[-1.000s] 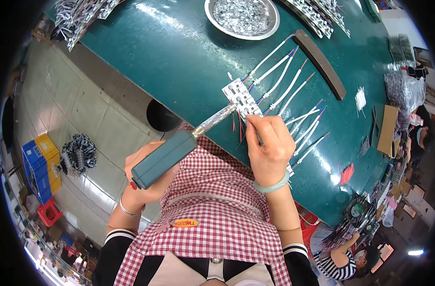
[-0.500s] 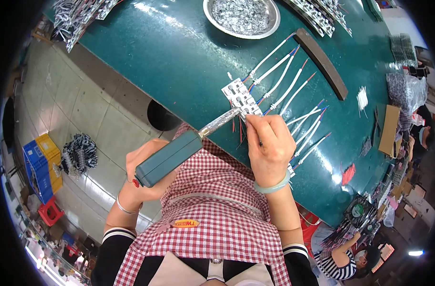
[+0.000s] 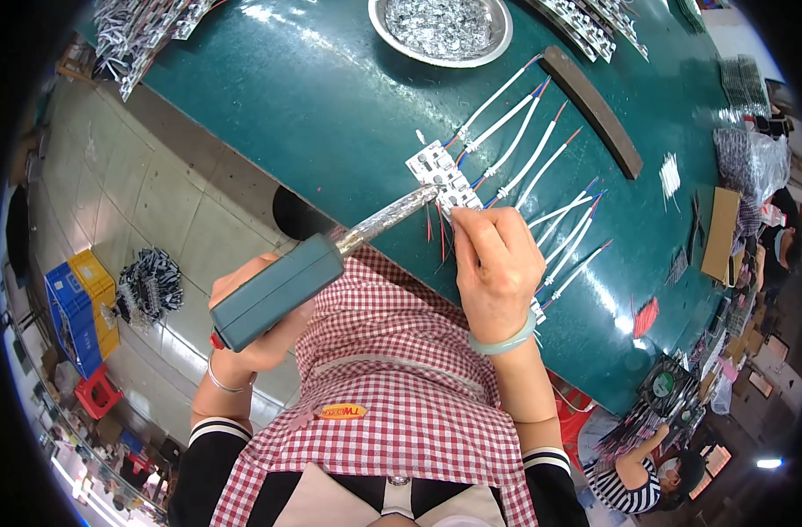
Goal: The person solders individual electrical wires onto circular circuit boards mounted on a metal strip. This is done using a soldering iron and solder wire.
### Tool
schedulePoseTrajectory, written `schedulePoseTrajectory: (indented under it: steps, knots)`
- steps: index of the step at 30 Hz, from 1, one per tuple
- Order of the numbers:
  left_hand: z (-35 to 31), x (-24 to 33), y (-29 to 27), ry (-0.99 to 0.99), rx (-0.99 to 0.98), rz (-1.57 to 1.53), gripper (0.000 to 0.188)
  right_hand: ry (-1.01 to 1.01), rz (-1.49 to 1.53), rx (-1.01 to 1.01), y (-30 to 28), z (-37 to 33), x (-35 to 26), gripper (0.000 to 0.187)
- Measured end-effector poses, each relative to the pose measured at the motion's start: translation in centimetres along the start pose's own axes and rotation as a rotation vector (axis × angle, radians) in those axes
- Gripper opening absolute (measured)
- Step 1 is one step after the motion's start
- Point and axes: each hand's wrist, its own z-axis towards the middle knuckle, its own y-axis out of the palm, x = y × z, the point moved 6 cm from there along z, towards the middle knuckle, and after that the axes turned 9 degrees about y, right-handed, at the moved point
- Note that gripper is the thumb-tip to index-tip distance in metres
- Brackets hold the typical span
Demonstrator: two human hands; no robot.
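My left hand (image 3: 273, 338) is wrapped round the green, boxy handle of a soldering iron (image 3: 282, 294). Its silvery metal tip meets the middle of a white circuit board strip (image 3: 436, 167) on the green table. At the strip's near side, my right hand (image 3: 497, 268) is closed in a pinch; its fingers hide what they hold. White-sleeved wires (image 3: 506, 145) with red and blue ends fan out from the far side of the strip. Thin red wires (image 3: 442, 233) hang off its near side. Part of the strip lies beneath my right hand.
A metal bowl (image 3: 376, 26) of silvery scraps stands at the far side. Beyond the wire ends lies a dark curved bar (image 3: 594, 114). More wired boards (image 3: 146, 35) are piled far left. Crates (image 3: 76, 307) stand on the floor; a co-worker (image 3: 629, 479) sits at lower right.
The soldering iron's handle has moved down and left with my left hand. Its tip has shifted slightly up and left along the board. My right hand stays almost where it was, still pinching.
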Motion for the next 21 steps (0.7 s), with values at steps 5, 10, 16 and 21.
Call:
schedulePoseTrajectory:
  steps: [5,10,16,21]
  knots:
    - [-0.3,0.2,0.1,-0.036,-0.045,0.049,0.026,0.008,-0.005,0.002,0.0,0.0,0.0,0.023]
    - [-0.2,0.1,0.3,-0.055,-0.065,0.025,0.027,0.017,-0.038,0.018,-0.3,0.2,-0.1,0.018]
    - [0.0,-0.5,0.7,-0.071,-0.094,-0.027,0.030,0.028,-0.032,0.011,-0.4,-0.2,-0.1,0.018]
    - [0.5,-0.6,1.0,-0.088,-0.100,-0.042,0.030,0.022,-0.035,0.005,-0.3,-0.1,-0.1,0.020]
